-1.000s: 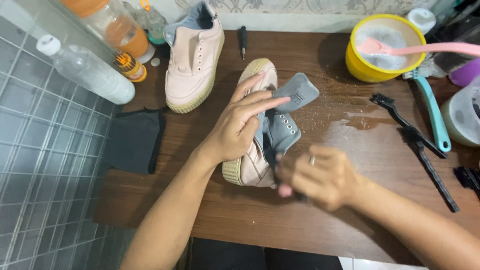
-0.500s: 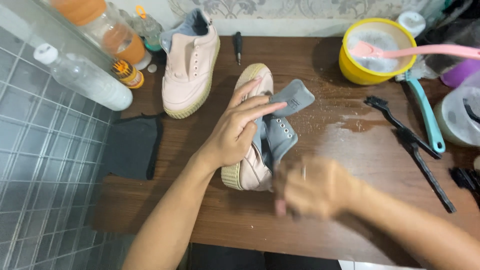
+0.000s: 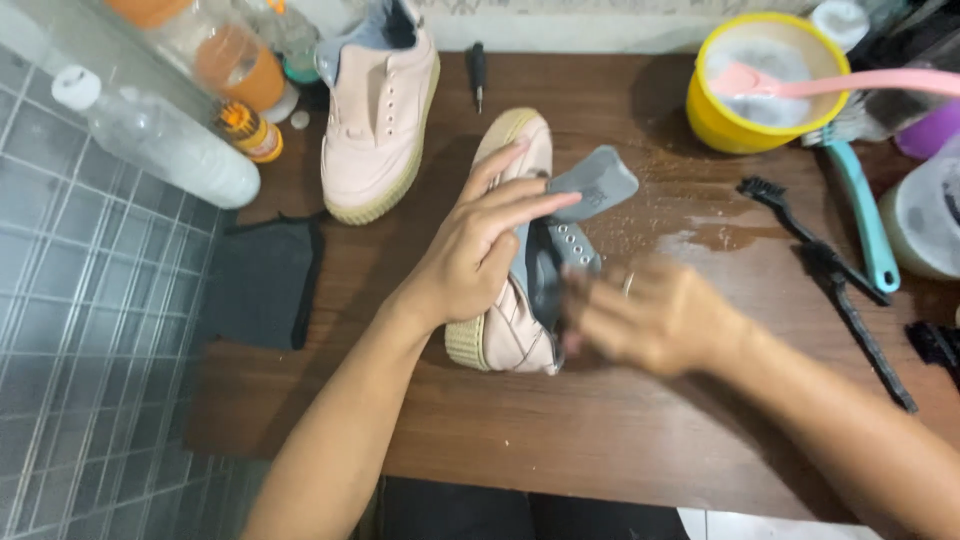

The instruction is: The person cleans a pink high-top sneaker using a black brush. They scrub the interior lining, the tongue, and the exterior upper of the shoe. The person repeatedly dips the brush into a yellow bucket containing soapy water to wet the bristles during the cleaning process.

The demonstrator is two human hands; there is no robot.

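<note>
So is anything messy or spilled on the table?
Yes. White foam and wet patches are splashed on the wooden table right of the pink shoe, below the yellow bowl. The shoe's grey tongue sticks out.

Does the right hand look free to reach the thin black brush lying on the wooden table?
Probably yes: the thin black brush lies uncovered just beside the right hand, nothing between them. The hand is blurred and at the pink shoe, so whether it already holds something is unclear.

Pink sneaker [image 3: 515, 320] lies on its side, grey tongue out.
</note>
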